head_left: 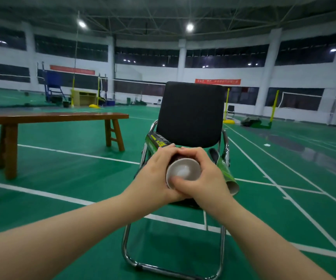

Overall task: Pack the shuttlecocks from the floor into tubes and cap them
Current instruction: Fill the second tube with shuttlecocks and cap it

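A cardboard shuttlecock tube (183,169) points its round open end at me, with something pale blurred deep inside. My left hand (155,174) wraps the tube from the left. My right hand (203,174) clasps it from the right, thumb across the lower rim. Both hands hold it just above the seat of a black chair (191,114). A green tube (157,142) lies on the seat behind my left hand. Another green tube (228,176) with an open end sticks out past the seat's right side. No loose shuttlecocks or caps show.
The chair's chrome frame (126,251) stands on the green court floor in front of me. A long wooden bench (62,118) stands to the left. Badminton nets, yellow posts (274,106) and a blue umpire chair (52,85) are far behind.
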Demonstrator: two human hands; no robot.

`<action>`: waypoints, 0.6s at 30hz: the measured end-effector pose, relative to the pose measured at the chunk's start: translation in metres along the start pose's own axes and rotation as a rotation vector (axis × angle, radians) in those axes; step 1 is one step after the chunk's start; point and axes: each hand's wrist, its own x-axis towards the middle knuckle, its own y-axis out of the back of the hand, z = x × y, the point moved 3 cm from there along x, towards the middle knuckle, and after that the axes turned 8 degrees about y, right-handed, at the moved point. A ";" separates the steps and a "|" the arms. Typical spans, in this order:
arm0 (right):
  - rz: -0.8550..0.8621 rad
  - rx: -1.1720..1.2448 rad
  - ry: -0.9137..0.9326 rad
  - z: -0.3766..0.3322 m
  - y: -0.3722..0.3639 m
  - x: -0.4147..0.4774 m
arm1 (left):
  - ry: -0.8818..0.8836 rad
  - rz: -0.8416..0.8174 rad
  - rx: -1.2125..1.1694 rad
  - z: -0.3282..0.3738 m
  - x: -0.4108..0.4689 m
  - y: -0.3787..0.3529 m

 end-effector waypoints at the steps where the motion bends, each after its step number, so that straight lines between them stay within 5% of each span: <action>1: 0.040 -0.004 0.009 0.008 0.005 -0.002 | -0.011 -0.020 0.034 -0.001 0.009 -0.009; 8: 0.215 -0.151 -0.013 0.080 0.051 -0.014 | -0.068 -0.036 0.154 -0.015 0.053 -0.097; 18: 0.168 -0.297 -0.131 0.200 0.080 -0.015 | -0.075 -0.192 0.302 -0.074 0.108 -0.194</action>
